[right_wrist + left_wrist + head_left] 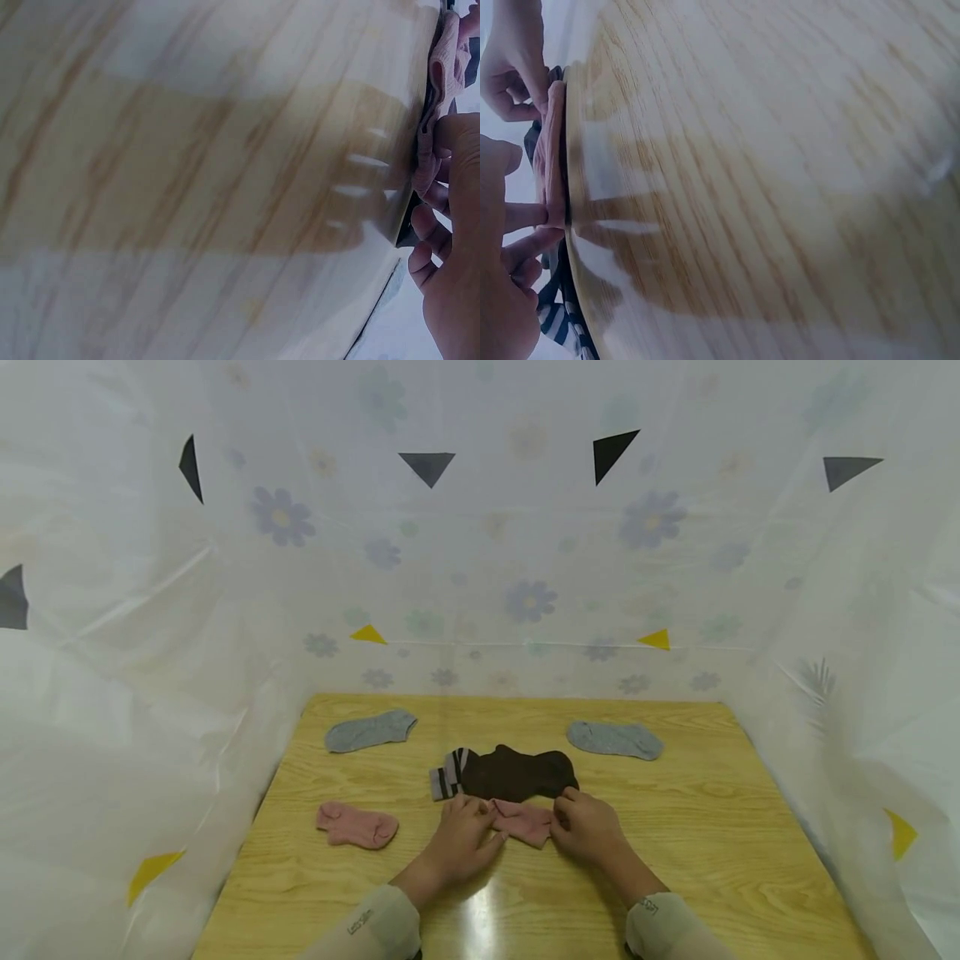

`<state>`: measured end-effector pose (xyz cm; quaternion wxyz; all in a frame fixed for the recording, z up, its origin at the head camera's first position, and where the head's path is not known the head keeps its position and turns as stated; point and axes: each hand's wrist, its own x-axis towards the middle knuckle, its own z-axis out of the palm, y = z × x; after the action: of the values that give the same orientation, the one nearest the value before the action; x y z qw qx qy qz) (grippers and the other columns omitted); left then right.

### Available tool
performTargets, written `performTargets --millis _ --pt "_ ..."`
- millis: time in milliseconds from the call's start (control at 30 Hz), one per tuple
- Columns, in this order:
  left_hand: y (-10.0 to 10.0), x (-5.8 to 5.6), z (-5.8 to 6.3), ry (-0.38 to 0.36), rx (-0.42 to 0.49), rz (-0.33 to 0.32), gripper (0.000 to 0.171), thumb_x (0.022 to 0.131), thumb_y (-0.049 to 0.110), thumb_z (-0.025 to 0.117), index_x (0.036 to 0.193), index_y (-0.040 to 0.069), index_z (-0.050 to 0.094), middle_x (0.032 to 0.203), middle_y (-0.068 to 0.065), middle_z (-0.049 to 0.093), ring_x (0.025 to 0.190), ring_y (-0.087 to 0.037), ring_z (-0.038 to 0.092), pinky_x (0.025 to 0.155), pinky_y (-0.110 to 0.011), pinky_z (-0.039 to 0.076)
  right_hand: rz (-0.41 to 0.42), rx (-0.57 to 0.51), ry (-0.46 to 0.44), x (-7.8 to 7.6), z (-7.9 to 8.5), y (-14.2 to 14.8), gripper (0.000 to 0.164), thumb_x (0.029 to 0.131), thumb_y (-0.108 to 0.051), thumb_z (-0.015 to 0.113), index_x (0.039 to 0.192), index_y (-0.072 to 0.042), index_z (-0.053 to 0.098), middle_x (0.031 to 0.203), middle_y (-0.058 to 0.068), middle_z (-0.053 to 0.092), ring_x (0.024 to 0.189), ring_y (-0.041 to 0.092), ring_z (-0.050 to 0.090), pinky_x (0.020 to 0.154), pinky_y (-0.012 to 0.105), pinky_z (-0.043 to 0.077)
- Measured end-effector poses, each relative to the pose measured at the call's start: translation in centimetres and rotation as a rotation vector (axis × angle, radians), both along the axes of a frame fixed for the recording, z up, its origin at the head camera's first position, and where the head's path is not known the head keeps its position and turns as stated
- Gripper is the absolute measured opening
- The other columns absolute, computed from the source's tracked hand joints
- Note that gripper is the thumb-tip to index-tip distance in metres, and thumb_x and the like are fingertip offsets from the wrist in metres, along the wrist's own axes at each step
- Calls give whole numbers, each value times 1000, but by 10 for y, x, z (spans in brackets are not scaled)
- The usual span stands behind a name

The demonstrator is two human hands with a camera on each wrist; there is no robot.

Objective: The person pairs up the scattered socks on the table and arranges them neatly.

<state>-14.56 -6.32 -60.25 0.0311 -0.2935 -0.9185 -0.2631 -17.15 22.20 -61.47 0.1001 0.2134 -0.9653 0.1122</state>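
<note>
A pink sock (523,821) lies stretched sideways between the two hands, close to the person. The left hand (467,842) pinches its left end between thumb and fingers. At the other end the right hand (588,828) pinches the fabric, which looks bunched in the right wrist view. Just beyond the pink sock lie dark brown socks (517,774) with grey-and-black striped cuffs (452,774); they overlap, and their nearer edge is partly covered. Another pink sock (357,825) rests flat to the left of the left hand.
One grey sock (371,731) lies at the table's back left, and another grey sock (615,740) at the back right. The wooden table (720,827) is enclosed by white sheeting (480,560) with flower prints and stuck-on triangles.
</note>
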Motion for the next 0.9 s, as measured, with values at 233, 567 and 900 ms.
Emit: performTargets --millis 233,567,900 --pt "-2 0 1 33 17 8 40 105 33 65 132 6 75 119 -8 72 110 -25 50 100 -49 36 2 -18 6 0 -1 0 17 86 -24 80 78 -27 65 78 -14 47 63 2 39 57 22 37" --pt "-2 -3 0 49 5 26 38 103 34 67 129 8 78 114 -4 72 106 -22 51 99 -47 38 -52 -42 -84 -2 -3 1 11 89 -29 79 85 -25 69 81 -13 49 65 3 43 59 24 40" --pt "0 -4 -3 48 -23 19 30 101 34 68 115 11 82 105 -2 69 100 -19 47 95 -44 36 -69 -25 -136 -1 0 0 10 90 -29 78 86 -26 69 80 -13 48 65 4 42 59 25 39"
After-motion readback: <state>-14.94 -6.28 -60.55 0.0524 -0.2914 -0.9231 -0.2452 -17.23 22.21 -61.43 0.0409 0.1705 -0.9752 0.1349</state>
